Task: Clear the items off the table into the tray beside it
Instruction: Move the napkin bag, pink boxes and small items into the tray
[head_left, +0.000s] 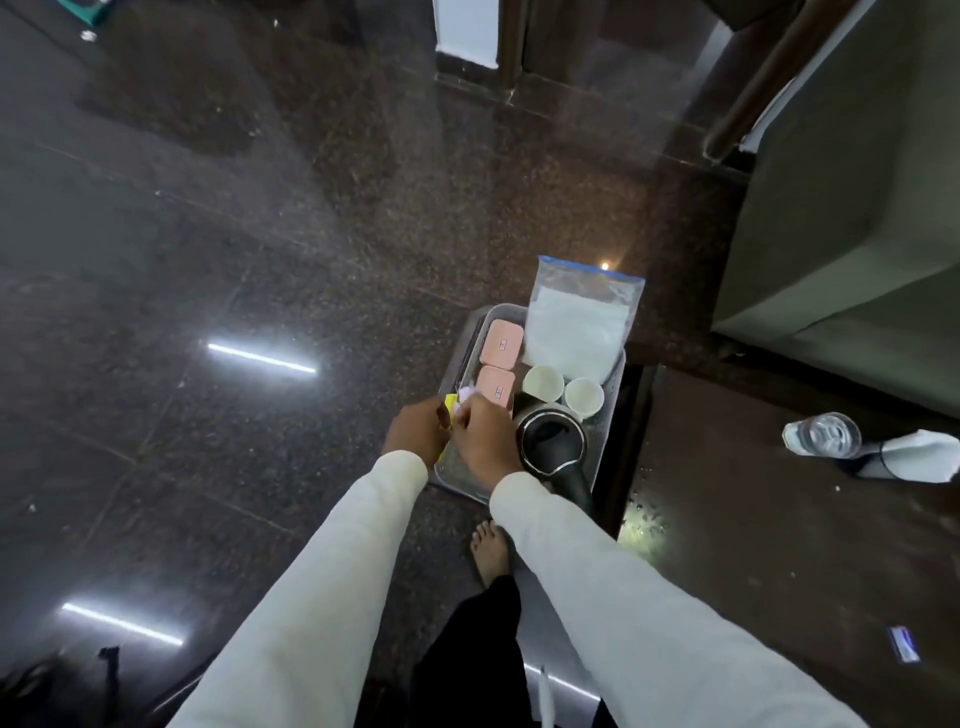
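A: While both hands met over the tray (457, 358), what did they grip?
B: Left hand (418, 431) and right hand (485, 436) pinched small yellow-and-white packets (456, 404).
A: Surroundings?
B: Tray rested on dark floor (260, 234) beside the counter (779, 519); kettle (553, 447) inside.

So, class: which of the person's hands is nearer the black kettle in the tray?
Right. The right hand sits directly beside the black kettle, almost touching its rim; the left hand is farther away, beyond the right hand.
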